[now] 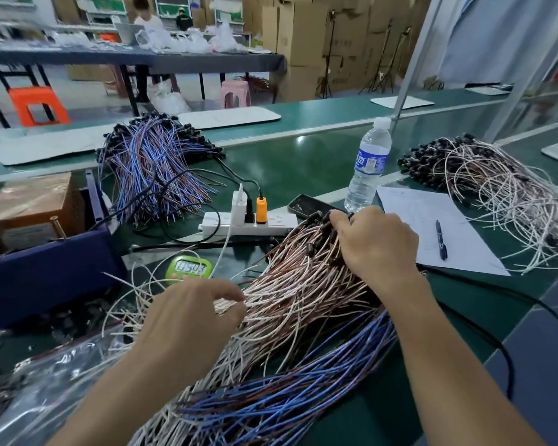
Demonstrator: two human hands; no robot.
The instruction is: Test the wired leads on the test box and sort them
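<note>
White leads between hands, right hand gripping plugs, left hand pinching tails

both bare forearms reach forward from the bottom edge. the left hand is palm down, thumb and forefinger pinching the wired leads. the right hand lies farther ahead, its fingers curled down, gripping the same leads.

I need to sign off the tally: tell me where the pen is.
In the head view the pen lies on the paper, right of the right hand that grips the leads, nearer than the bottle.
</note>
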